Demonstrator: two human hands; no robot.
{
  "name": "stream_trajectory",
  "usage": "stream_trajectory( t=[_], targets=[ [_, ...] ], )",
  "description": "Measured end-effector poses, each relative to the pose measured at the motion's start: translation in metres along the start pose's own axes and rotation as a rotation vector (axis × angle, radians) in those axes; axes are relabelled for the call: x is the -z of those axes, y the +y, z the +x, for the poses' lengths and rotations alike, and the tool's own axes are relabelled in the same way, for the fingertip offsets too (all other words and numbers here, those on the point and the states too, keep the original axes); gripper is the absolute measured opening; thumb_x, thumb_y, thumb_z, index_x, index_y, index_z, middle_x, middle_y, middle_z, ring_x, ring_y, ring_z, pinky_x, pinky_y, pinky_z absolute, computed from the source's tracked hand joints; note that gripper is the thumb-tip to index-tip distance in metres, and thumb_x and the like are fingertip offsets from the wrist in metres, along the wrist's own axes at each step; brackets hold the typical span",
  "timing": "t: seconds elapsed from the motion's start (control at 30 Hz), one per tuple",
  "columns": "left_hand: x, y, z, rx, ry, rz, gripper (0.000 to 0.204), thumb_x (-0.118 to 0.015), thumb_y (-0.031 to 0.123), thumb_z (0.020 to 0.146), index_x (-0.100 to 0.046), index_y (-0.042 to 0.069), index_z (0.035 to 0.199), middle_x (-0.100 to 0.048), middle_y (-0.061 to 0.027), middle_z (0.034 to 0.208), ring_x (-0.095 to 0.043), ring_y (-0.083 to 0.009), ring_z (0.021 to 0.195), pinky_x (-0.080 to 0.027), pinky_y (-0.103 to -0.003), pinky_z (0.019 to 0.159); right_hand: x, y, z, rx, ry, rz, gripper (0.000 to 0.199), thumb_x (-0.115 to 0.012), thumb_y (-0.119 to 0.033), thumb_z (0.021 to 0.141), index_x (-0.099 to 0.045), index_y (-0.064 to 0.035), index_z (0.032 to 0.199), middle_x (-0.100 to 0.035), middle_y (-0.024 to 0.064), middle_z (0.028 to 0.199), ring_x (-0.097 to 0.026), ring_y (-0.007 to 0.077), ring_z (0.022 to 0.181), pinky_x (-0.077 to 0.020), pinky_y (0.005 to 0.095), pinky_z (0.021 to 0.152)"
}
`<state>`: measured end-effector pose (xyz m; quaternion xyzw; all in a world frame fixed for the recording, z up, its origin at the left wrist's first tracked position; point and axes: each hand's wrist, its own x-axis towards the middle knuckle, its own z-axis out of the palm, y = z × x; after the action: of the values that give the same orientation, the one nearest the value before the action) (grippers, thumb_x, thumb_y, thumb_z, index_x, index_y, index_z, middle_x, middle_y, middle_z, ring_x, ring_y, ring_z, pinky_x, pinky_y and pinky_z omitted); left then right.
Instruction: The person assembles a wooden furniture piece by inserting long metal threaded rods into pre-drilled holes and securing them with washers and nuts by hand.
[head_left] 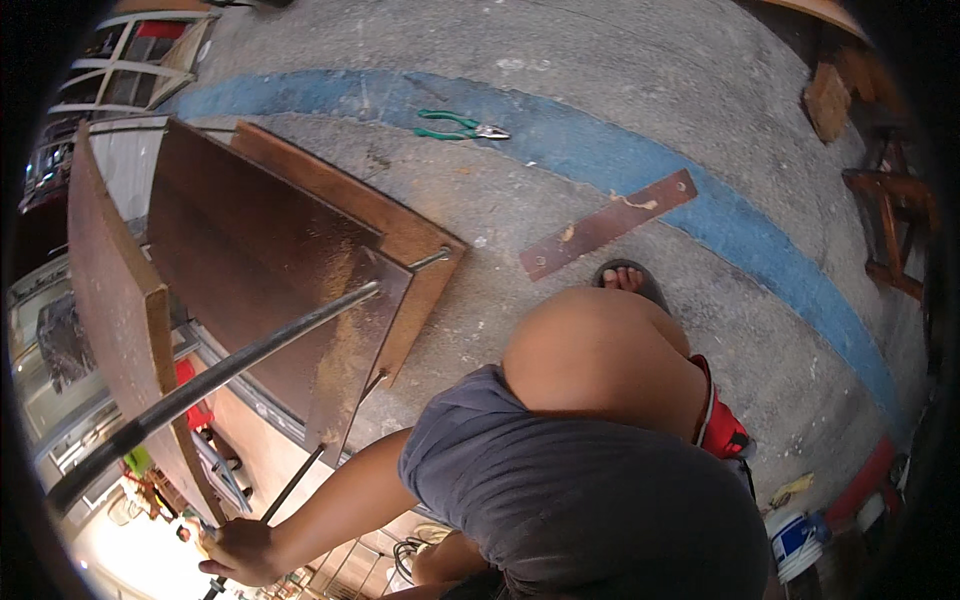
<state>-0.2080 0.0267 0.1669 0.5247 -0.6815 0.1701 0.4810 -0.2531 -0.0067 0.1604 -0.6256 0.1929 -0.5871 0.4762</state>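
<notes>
Gray concrete floor (600, 50); thin rod (295, 484) slants through the curled left hand (243, 552).

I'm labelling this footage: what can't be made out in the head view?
In the head view:
Right hand: hidden behind the torso or out of frame.
Left hand: palm and grip, hidden by the hand's back.
Thick metal bar: near end, lost in the dark rim.
Far background: partly lost in glare.

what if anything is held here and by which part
The left hand apparently grips the thin dark rod toward its lower-left end; the right isn't visible.
</notes>
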Motion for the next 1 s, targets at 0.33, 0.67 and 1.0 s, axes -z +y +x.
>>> stream_trajectory(
  t=[0.33,0.67,1.0],
  targets=[
    [-0.018,-0.004,-0.004,0.137,-0.06,-0.241,0.058,-0.046,0.042,0.1,-0.052,-0.003,0.137,-0.058,-0.0225,0.135,-0.056,-0.0379,0.124,-0.044,-0.049,0.105,0.01,0.002,-0.009,0.079,0.013,-0.003,0.045,-0.057,-0.049,0.097,-0.065,-0.0058,0.103,-0.071,0.0181,0.09,-0.07,0.037,0.074,-0.0575,0.0483,0.065],
    [-0.02,-0.002,0.002,0.194,-0.067,-0.435,0.061,-0.047,0.042,0.099,-0.049,-0.005,0.139,-0.057,-0.0252,0.136,-0.055,-0.0402,0.124,-0.042,-0.051,0.106,-0.01,0.013,0.001,0.125,0.084,-0.033,0.036,-0.055,-0.042,0.097,-0.067,-0.0098,0.087,-0.069,0.015,0.074,-0.068,0.0364,0.061,-0.0558,0.0488,0.056],
    [-0.007,0.001,0.007,0.258,-0.057,-0.607,0.065,-0.047,0.041,0.098,-0.046,-0.007,0.141,-0.056,-0.0279,0.137,-0.054,-0.0425,0.125,-0.04,-0.053,0.108,-0.039,0.025,0.008,0.23,0.291,-0.062,0.043,-0.057,-0.046,0.096,-0.063,-0.0071,0.079,-0.064,0.0156,0.059,-0.067,0.0367,0.055,-0.0528,0.0494,0.048]
  ],
)
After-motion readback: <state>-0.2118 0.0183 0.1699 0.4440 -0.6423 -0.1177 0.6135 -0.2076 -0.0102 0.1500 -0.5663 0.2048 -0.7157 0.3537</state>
